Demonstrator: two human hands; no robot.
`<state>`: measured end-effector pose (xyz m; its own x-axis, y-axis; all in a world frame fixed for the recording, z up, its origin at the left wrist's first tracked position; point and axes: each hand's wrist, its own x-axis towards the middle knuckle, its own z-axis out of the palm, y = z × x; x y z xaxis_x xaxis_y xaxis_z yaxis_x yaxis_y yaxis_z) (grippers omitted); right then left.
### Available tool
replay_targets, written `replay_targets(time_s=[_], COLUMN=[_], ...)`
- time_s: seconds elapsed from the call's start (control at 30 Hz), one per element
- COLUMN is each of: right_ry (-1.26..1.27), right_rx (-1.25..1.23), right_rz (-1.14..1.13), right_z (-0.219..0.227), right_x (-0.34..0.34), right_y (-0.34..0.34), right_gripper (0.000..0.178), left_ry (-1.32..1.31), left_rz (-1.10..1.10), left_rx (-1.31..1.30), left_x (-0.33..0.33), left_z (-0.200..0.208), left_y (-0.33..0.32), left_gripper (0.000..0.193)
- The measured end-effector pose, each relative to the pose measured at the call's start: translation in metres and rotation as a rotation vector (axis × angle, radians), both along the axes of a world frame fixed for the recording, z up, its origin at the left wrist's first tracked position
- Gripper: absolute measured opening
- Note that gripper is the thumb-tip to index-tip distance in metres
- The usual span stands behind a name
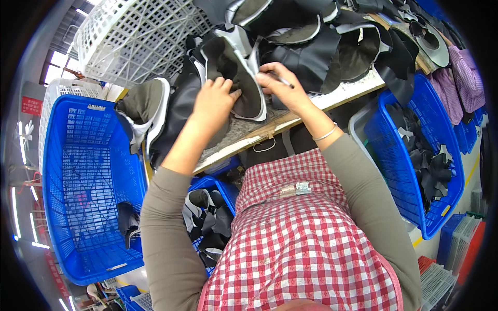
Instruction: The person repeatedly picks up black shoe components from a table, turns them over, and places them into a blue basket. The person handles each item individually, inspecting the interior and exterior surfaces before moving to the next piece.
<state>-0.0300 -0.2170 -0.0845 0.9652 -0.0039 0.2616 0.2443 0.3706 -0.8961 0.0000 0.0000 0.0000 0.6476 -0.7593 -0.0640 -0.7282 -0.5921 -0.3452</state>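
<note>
Lying between left fingers (pixel 219 83) and right fingers (pixel 266 81), white-edged dark piece (pixel 248 97).

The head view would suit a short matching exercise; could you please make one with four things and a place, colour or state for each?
1. Left hand
2. Right hand
3. Apron
4. Large white basket

A. Red and white checks
B. Top left of the view
C. Holding a pen
D. Laid on the brown-lined piece

Pairs: 1-D, 2-C, 3-A, 4-B
</note>
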Motion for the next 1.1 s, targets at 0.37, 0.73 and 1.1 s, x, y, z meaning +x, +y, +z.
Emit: replay_targets(time_s=[0.37,0.73,1.1], right_ry=[-0.366,-0.001,-0.105], right_rx=[-0.572,-0.470,-0.790], right_rz=[-0.650,-0.137,-0.313], right_z=[-0.029,-0.059,-0.058], right_x=[-0.004,-0.002,-0.006], right_y=[-0.039,-0.020,-0.011], right_gripper=[0.022,0.029,0.029], left_ry=[0.079,-0.116,-0.065], left_rz=[0.301,0.397,0.388], left_rx=[-0.732,-0.769,-0.786], left_x=[-0.031,0.027,0.025], left_z=[-0.111,-0.142,-0.138], left_y=[-0.045,-0.056,-0.057], left_gripper=[0.067,0.053,0.058])
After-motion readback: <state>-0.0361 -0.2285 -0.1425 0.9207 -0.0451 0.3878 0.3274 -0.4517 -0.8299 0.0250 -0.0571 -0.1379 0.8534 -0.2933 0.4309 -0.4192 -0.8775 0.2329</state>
